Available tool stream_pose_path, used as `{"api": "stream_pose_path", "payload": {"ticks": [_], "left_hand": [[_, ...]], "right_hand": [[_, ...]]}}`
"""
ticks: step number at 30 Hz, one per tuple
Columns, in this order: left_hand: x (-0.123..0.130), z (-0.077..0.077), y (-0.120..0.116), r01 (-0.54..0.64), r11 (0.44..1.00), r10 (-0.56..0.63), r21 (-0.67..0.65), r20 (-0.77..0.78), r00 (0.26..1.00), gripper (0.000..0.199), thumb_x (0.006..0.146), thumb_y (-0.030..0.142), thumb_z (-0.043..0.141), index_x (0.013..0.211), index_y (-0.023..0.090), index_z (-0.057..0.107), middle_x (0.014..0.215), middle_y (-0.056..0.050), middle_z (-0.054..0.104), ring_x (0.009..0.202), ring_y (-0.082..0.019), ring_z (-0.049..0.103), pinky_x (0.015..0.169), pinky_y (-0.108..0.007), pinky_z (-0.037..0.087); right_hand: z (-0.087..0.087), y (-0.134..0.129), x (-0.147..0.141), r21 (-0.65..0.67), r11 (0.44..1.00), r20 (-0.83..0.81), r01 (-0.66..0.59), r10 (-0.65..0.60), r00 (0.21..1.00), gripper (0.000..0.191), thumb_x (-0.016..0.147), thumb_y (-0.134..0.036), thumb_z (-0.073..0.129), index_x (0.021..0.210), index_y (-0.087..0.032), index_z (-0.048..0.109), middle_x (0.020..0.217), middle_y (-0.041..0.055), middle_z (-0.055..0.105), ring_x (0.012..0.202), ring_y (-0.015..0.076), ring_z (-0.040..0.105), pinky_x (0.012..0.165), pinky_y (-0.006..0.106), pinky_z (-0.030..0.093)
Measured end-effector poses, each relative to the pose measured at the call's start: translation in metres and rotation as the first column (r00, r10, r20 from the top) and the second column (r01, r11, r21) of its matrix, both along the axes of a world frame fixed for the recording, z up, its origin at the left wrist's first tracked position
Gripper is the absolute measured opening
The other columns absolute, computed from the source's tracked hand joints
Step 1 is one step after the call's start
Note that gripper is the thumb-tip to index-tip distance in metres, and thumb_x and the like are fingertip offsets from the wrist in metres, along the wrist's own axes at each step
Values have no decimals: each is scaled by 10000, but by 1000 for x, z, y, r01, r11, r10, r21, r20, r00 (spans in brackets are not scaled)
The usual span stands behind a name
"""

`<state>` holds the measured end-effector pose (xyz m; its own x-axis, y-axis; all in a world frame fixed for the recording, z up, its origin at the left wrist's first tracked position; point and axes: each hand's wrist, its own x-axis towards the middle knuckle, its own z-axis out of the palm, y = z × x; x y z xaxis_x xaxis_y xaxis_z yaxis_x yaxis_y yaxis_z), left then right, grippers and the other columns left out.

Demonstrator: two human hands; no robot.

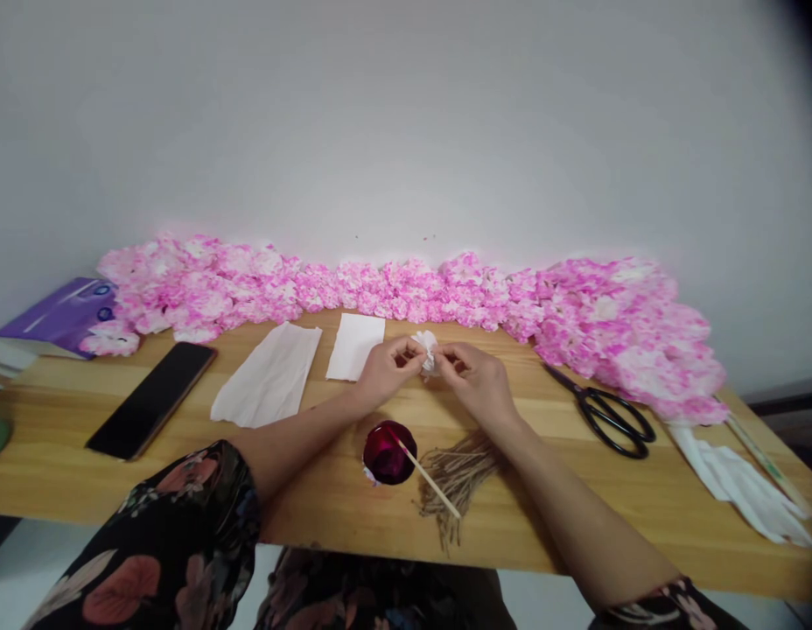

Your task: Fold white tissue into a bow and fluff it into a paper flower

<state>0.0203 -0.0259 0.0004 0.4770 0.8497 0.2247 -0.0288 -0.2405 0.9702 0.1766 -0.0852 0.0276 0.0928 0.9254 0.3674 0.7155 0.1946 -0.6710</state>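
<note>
Between my two hands, above the middle of the table, is a small crumpled white paper flower (425, 352). My left hand (394, 367) pinches its left side, and my right hand (475, 381) pinches its right side. Below them stands a cup of dark magenta liquid (383, 457) with a thin wooden stick (432, 481) resting in it. A bundle of thin brown strings or stems (455, 477) lies right of the cup, partly beneath my right forearm. White paper sheets (356, 346) and a larger whitish piece (268, 374) lie left of my hands.
Pink and white paper flowers (412, 289) line the wall side of the wooden table (340, 525). Black scissors (609, 416) and white tissue (747, 490) lie to the right. A phone (152, 400) and purple packet (58, 315) are at the left.
</note>
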Motion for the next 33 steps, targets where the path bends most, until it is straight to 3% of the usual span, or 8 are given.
{"api": "stream_pose_path", "payload": {"ticks": [4,7,13,18,21,27,33], "left_hand": [[0,3,-1,-20,1000,21,15,-21,1000,105,791,238,583,737,148,585,687,4,626,630,-93,565,623,-202,432],[0,4,-1,-15,999,15,29,-20,1000,97,789,233,579,742,148,582,703,3,626,648,-94,565,629,-202,433],[-1,2,-2,-6,999,9,53,-54,998,96,800,230,580,758,145,597,725,0,632,668,-94,567,643,-199,437],[-1,3,-3,1,996,8,86,-100,995,97,810,223,571,760,147,604,718,2,636,659,-93,564,635,-194,434],[-1,2,-3,-2,997,9,78,-94,996,88,799,220,574,757,149,604,705,2,637,655,-98,564,634,-197,432],[-1,2,-2,-28,998,33,62,-77,996,112,794,242,586,731,151,600,692,-1,633,635,-98,560,619,-199,433],[-2,-1,-1,-36,998,40,55,-64,997,119,798,266,598,756,154,600,706,-6,642,645,-104,584,622,-203,445]], "right_hand": [[3,1,2,-36,999,-21,-2,2,1000,243,831,-285,530,989,-193,691,889,46,726,686,168,646,617,274,499],[5,0,5,13,1000,37,-12,12,999,280,856,-295,531,1075,-189,668,912,59,715,719,178,644,631,286,501],[5,-3,5,126,987,252,-99,65,966,171,894,-261,535,944,-197,685,878,68,695,818,200,626,707,305,475],[8,-5,-1,133,986,320,-104,57,946,165,900,-238,529,862,-195,683,816,66,681,784,199,608,678,294,439],[8,-4,0,96,992,234,-77,53,971,139,868,-230,554,847,-196,686,798,52,684,758,191,610,662,286,434],[1,3,4,-63,997,-193,-53,40,980,131,798,-256,579,809,-191,692,765,17,709,627,150,613,575,252,445],[1,5,4,-120,992,-289,-33,-3,957,146,768,-293,592,790,-183,686,733,10,703,614,145,610,567,246,448]]}}
